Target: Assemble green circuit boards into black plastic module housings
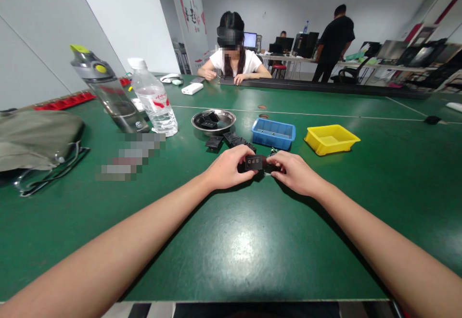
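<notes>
My left hand (pixel 229 166) is closed around a small black rectangular part (pixel 254 162) with two pale markings on its face, held just above the green table (pixel 231 241). My right hand (pixel 293 170) pinches the right end of the same part, fingers pressed together. Several more black parts (pixel 231 141) lie on the table just beyond my hands. A round metal dish (pixel 213 120) behind them holds a few black parts.
A blue tray (pixel 273 133) and an empty yellow tray (pixel 331 139) stand to the right beyond my hands. Two water bottles (pixel 153 97) and a grey bag (pixel 34 137) are at the left. A seated person (pixel 234 53) works at the far edge; another stands behind.
</notes>
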The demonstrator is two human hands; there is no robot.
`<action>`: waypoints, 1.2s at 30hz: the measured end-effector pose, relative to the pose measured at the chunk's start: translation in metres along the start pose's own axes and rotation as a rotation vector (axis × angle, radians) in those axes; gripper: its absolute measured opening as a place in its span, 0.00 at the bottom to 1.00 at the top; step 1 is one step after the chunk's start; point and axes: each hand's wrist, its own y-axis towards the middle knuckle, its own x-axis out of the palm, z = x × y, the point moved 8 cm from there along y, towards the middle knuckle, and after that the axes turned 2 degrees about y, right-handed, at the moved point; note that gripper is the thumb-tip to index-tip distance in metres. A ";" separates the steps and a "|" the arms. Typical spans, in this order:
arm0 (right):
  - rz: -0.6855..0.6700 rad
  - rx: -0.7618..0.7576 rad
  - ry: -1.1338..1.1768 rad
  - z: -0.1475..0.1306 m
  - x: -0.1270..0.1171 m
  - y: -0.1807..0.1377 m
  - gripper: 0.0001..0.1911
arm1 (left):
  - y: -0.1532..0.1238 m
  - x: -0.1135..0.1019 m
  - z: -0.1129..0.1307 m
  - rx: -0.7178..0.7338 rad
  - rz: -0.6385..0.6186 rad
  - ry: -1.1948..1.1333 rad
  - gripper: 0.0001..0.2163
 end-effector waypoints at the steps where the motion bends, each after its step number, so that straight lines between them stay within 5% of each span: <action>1: 0.032 0.015 0.022 0.002 -0.001 0.000 0.14 | 0.000 0.000 -0.001 0.000 -0.002 0.003 0.11; 9: 0.246 0.133 0.181 0.019 -0.013 -0.003 0.15 | 0.000 0.002 -0.001 0.003 -0.010 -0.006 0.11; 36: 0.238 0.111 0.194 0.013 -0.011 -0.003 0.11 | -0.002 0.000 -0.001 -0.003 -0.007 -0.032 0.16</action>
